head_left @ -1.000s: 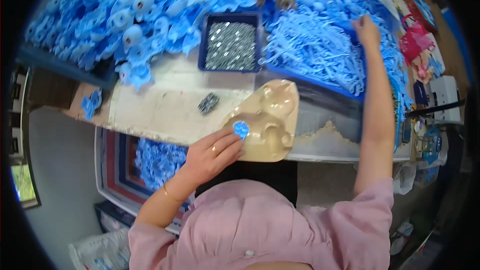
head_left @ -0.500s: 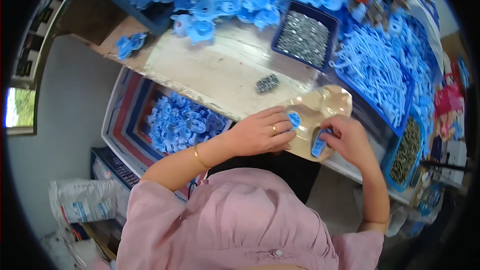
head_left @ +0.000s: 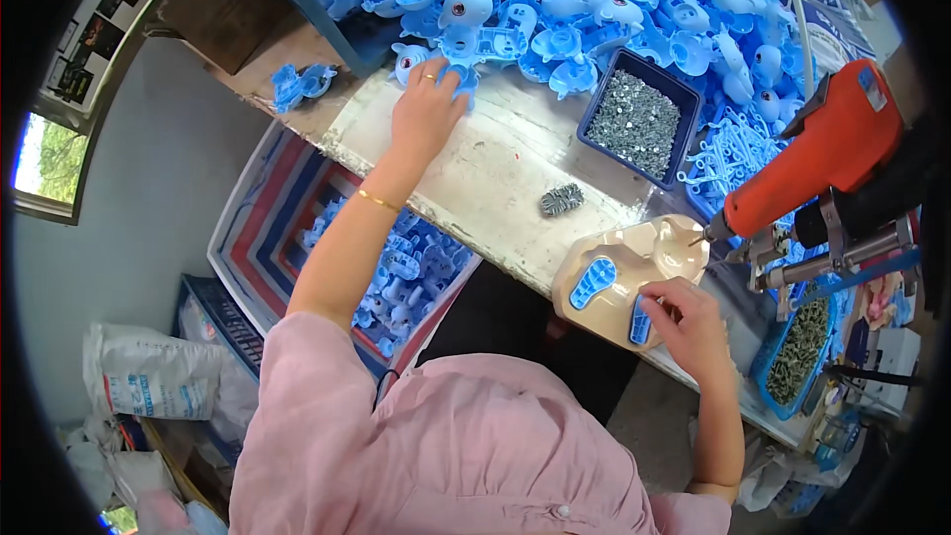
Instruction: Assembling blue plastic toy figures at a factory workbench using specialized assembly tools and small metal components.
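My left hand [head_left: 426,114] reaches to the near left edge of a heap of blue plastic parts [head_left: 565,10]. Its fingers are curled over a blue plastic shell [head_left: 462,84] there. In front of me on the bench's edge sits a tan moulded holder [head_left: 639,238]. One blue foot-shaped piece [head_left: 594,282] lies flat in its left hollow. My right hand [head_left: 688,322] is at the holder's right side, thumb and fingers pinched at a second blue elongated piece [head_left: 639,321].
An orange electric screwdriver [head_left: 822,154] on a metal arm hangs over the holder's right. Loose screws [head_left: 562,200] lie beside a dark blue screw tray [head_left: 624,165]. Blue straps [head_left: 733,154] and a screw bin [head_left: 758,372] are rightward. A striped lined container [head_left: 260,223] with blue parts stands below left.
My left hand has left the holder and moved far left to the heap, uncovering the left piece. The right hand stays at the holder. The view has shifted, showing more of the screwdriver.
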Motion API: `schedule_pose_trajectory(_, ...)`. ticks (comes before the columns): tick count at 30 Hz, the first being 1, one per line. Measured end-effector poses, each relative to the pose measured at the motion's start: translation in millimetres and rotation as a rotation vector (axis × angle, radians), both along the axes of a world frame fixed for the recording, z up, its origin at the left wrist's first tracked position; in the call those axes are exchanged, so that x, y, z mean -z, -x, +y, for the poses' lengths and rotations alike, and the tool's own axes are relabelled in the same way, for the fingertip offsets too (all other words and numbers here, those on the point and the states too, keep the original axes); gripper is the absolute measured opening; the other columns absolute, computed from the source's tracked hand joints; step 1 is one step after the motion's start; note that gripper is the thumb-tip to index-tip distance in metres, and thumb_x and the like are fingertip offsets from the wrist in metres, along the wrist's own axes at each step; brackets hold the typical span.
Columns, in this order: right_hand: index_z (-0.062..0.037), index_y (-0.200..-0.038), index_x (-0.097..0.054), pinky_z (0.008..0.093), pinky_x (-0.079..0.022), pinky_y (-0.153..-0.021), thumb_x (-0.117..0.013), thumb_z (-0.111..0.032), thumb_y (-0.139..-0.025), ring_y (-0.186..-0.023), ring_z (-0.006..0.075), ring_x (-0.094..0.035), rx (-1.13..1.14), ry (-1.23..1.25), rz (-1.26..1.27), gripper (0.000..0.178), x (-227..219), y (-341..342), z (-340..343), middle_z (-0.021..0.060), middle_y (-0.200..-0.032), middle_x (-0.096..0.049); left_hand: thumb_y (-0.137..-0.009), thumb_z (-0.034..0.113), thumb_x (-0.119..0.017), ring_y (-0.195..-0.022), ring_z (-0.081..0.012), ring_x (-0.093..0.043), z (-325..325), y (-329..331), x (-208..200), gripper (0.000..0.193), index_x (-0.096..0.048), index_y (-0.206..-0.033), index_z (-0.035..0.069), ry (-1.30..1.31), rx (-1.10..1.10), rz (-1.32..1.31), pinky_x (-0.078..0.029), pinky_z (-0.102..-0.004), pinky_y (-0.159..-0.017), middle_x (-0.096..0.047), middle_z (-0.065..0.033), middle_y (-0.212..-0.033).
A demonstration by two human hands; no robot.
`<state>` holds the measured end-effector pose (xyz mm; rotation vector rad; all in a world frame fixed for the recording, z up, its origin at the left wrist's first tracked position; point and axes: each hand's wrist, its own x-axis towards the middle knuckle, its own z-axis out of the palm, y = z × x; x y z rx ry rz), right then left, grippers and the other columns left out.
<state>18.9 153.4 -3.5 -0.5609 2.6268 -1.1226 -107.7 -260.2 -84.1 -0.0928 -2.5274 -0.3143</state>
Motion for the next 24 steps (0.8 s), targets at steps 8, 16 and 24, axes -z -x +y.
schedule_pose_trajectory(8,-0.002,-0.102,-0.073,0.0264,-0.046,-0.061,-0.073,-0.006,-0.089,-0.068,0.012,-0.06,0.018,0.071,-0.014,0.013,-14.4,-3.3,-17.7,0.0068,-0.087,-0.069,-0.105,0.021,-0.057,-0.095,-0.02,-0.068,-0.7,-35.8,-33.8,0.024,-0.066,-0.101,-0.001,-1.162,0.196,-0.027,-0.06,-0.036,-0.085,-0.067,-0.0094,-0.108)
schedule_pose_trajectory(16,-0.0005,-0.141,-0.049,0.0302,-0.05,-0.088,-0.069,-0.012,-0.095,-0.097,0.0177,-0.064,0.049,0.279,0.509,0.051,-17.3,29.2,-52.7,0.0102,-0.118,-0.065,-0.108,0.025,-0.05,-0.105,-0.0232,-0.066,84.8,-104.9,-19.6,0.025,-0.06,-0.105,0.002,-1.712,0.761,-0.788,-0.06,-0.0454,-0.092,-0.062,-0.0078,-0.107)
schedule_pose_trajectory(24,0.0007,-0.136,-0.051,0.0304,-0.051,-0.088,-0.073,0.004,-0.086,-0.095,0.0144,-0.063,0.243,0.655,0.202,0.055,-46.6,-7.6,-9.0,0.0097,-0.114,-0.064,-0.107,0.027,-0.051,-0.122,-0.0225,-0.057,142.0,-106.9,-25.5,0.037,-0.05,-0.137,0.006,-1.291,0.706,-0.618,-0.051,-0.0371,-0.099,-0.057,-0.0096,-0.131)
